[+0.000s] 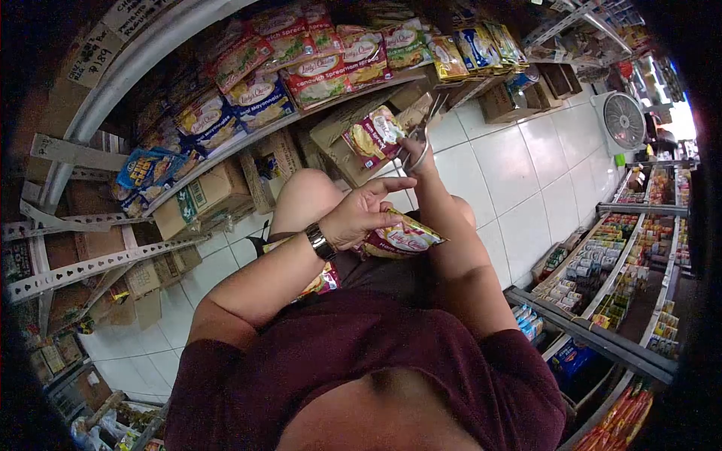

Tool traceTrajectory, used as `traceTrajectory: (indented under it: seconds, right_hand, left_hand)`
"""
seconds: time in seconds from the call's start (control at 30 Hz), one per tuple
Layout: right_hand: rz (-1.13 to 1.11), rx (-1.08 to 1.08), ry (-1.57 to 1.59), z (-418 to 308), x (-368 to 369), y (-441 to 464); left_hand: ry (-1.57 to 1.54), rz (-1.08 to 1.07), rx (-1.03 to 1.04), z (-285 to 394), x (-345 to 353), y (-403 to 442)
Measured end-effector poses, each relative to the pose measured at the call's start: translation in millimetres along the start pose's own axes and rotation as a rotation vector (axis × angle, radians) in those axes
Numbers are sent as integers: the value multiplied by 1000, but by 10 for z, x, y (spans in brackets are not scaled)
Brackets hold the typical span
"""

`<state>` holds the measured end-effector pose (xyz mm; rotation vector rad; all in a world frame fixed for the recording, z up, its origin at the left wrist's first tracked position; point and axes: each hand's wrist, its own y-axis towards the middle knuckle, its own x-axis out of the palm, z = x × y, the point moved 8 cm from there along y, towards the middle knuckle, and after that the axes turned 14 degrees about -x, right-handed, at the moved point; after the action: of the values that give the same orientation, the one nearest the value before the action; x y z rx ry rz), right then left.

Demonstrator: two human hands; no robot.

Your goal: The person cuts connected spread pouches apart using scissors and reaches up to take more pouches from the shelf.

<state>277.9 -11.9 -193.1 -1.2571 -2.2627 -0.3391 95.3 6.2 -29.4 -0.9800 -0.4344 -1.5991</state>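
Hands (362, 216): two are showing
Scissors (432, 114): one pair is showing
Wristwatch (320, 241): one is showing
Fan (623, 122): one is standing

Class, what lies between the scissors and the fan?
Between the scissors and the fan, the head view shows only bare white floor tiles.

This is a small grocery shop, seen from an aisle between stocked racks: a metal shelf (316, 115) carries overlapping rows of branded packets (259, 94), many labelled as sandwich spread or mayonnaise, and handwritten price signs (89, 66) are fixed near its frame. Across the white tiled floor (519, 158), another rack (594, 331) is lined with closely packed cans (594, 263) and colourful packaged goods, while cardboard boxes (207, 197) sit beneath the packets and an electric fan (623, 120) stands farther along.
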Motion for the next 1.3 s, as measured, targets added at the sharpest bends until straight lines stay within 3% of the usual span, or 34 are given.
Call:
traceTrajectory:
  seconds: [0.13, 0.2, 0.27, 0.47, 0.53, 0.57, 0.67, 0.73, 0.83, 0.87, 0.93, 1.0, 1.03, 1.13, 1.23, 1.3]
  right_hand:
    - [103, -18, 177, -179, 253, -17]
    - [118, 1, 101, 0, 119, 97]
    - [122, -110, -345, -6, -13, 167]
    - [277, -200, -630, 174, -432, 227]
    - [215, -294, -960, -24, -364, 169]
    - [177, -304, -695, -39, -356, 106]
    - [216, -230, -627, -474, -256, -230]
    - [50, 38, -629, -988, 126, -544]
    - [-148, 117, -2, -1086, 235, -1019]
    - [-195, 137, 141, -1209, 383, -1210]
    - [-218, 202, 180, -1214, 382, -1449]
    - [-245, 44, -573, -1405, 332, -1552]
    - [-239, 43, -574, -1478, 442, -1581]
    - [-90, 112, -1103, -1679, 582, -1641]
    - [24, 5, -826, -1556, 403, -1562]
    - [110, -110, -236, -1632, 508, -1580]
  left_hand:
    - [25, 7, 2, -39, -51, 25]
    - [41, -11, 7, -36, -48, 29]
    - [62, -6, 8, -23, -34, 18]
    - [61, 19, 17, -17, -53, 10]
    - [20, 26, 26, -30, -73, 15]
    - [-21, 36, 35, -26, -90, 19]
    - [-69, 56, 66, 19, -112, 19]
    - [-75, 56, 108, 75, -119, 0]
    - [-74, 121, 209, 178, -214, -30]
    - [-229, 49, 179, 163, -193, -34]
    - [-279, 55, 237, 191, -268, -3]
    - [-297, 64, 226, 176, -322, 7]
    - [-316, 83, 217, 147, -380, 20]
    - [-347, 84, 192, 153, -302, -2]
    - [-203, 47, 166, 162, -114, -66]
    - [217, 34, 157, 93, 56, -85]
